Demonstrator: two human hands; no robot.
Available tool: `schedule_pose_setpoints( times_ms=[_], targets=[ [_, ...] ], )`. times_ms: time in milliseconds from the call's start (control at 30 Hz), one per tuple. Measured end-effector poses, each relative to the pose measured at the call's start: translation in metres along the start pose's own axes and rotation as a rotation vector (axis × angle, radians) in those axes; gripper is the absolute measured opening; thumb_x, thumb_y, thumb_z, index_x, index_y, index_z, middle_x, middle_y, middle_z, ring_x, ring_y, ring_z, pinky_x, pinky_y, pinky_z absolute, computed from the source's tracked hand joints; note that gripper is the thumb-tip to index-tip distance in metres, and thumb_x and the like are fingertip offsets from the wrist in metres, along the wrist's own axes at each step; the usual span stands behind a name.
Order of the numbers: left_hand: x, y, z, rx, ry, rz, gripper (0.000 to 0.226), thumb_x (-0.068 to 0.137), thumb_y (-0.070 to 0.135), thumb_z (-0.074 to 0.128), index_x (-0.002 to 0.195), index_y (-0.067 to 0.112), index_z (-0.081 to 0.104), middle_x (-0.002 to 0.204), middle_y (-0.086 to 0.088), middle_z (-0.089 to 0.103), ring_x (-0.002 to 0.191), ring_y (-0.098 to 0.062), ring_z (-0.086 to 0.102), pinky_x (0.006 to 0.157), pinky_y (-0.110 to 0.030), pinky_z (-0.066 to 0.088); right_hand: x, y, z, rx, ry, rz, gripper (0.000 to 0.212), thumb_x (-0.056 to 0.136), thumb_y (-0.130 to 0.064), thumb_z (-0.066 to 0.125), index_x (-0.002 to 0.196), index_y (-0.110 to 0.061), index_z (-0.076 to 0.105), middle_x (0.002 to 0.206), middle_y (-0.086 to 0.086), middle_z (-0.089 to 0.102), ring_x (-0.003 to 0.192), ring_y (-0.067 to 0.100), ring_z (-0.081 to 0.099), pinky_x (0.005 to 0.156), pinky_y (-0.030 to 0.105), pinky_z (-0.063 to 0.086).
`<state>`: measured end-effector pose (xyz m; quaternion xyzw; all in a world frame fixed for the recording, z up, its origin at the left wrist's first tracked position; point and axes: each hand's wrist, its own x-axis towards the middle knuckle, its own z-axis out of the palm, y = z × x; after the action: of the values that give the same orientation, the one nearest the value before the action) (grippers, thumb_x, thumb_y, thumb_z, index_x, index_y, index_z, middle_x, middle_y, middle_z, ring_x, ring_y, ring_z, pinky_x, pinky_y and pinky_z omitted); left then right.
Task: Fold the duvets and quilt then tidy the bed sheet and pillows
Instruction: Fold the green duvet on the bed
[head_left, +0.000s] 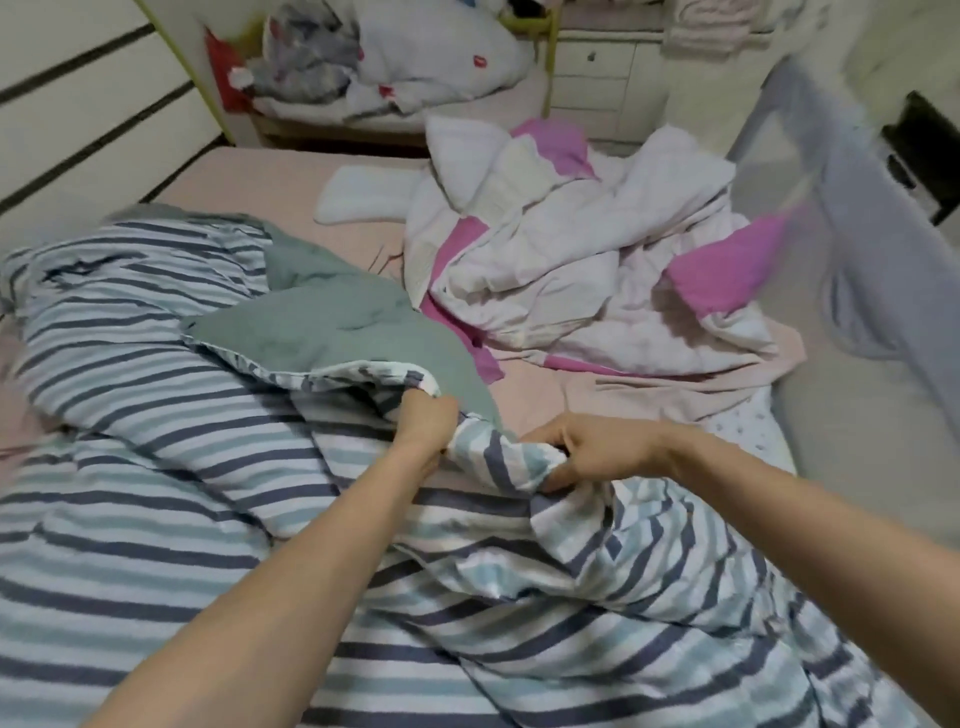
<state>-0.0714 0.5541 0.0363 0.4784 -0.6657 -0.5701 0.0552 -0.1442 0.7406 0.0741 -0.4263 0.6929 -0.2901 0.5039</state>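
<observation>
**Hands on the striped duvet, folding only at the start**

Your left hand (427, 423) pinches the edge of the striped duvet (156, 405), which lies rumpled over the near and left part of the bed, its green underside turned up. Your right hand (587, 452) grips a bunched part of the same edge just beside it. Further right, the pink and white quilt (587, 260) lies crumpled and unfolded. I judge the bed sheet (249, 182) and the white pillow (358, 195) are not yet tidied.

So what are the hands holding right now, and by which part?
Both hold the striped duvet along its bunched edge: the left hand grips where the green underside shows, the right hand beside it.
</observation>
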Motion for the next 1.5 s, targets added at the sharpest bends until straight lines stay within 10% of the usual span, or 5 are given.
schedule_pose_setpoints(
  times_ms=[200, 500, 1200, 1367, 1500],
  targets=[
    [-0.047, 0.023, 0.024, 0.375, -0.312, 0.510, 0.013, 0.093, 0.009, 0.042, 0.096, 0.008, 0.055, 0.090, -0.010, 0.064, 0.083, -0.027, 0.060, 0.073, -0.035, 0.047, 0.000, 0.027, -0.046, 0.513, 0.317, 0.302, 0.091, 0.051, -0.074, 0.076, 0.130, -0.036, 0.051, 0.128, -0.002, 0.054, 0.112, 0.014, 0.053, 0.098, 0.037, 0.043],
    [-0.048, 0.019, 0.061, -0.300, -0.225, 0.235, 0.022, 0.095, 0.002, 0.052, 0.099, 0.023, 0.056, 0.094, 0.005, 0.064, 0.094, -0.015, 0.060, 0.089, -0.030, 0.047, 0.047, 0.057, 0.038, 0.362, 0.005, 0.128, 0.035, 0.075, -0.015, 0.080, 0.107, -0.021, 0.067, 0.106, -0.006, 0.071, 0.095, 0.004, 0.066, 0.084, 0.018, 0.052],
    [-0.067, 0.211, 0.325, -0.540, -0.537, 0.220, 0.025, 0.100, 0.018, 0.049, 0.125, 0.020, 0.051, 0.121, 0.002, 0.059, 0.101, -0.009, 0.056, 0.082, -0.026, 0.050, -0.137, 0.124, -0.368, -0.072, 1.813, 0.271, 0.029, 0.092, -0.007, 0.049, 0.119, 0.000, 0.055, 0.117, 0.017, 0.059, 0.103, 0.029, 0.055, 0.087, 0.035, 0.042],
    [-0.033, 0.137, 0.317, 0.231, -0.561, 0.101, 0.053, 0.096, 0.036, 0.054, 0.142, 0.015, 0.037, 0.127, -0.007, 0.050, 0.112, -0.022, 0.052, 0.096, -0.036, 0.048, -0.121, 0.216, -0.352, 0.031, 1.485, 0.422, 0.076, 0.083, -0.017, 0.064, 0.146, -0.005, 0.024, 0.148, 0.020, 0.030, 0.138, 0.032, 0.030, 0.111, 0.040, 0.029],
    [-0.013, 0.089, 0.306, 0.511, -0.512, 0.117, 0.052, 0.095, 0.029, 0.056, 0.140, 0.008, 0.042, 0.136, -0.012, 0.050, 0.122, -0.030, 0.051, 0.101, -0.037, 0.045, -0.087, 0.261, -0.265, 0.021, 1.143, 0.513, 0.034, 0.084, -0.013, 0.060, 0.115, 0.001, 0.056, 0.106, 0.020, 0.061, 0.100, 0.029, 0.057, 0.086, 0.034, 0.043]
  ],
)
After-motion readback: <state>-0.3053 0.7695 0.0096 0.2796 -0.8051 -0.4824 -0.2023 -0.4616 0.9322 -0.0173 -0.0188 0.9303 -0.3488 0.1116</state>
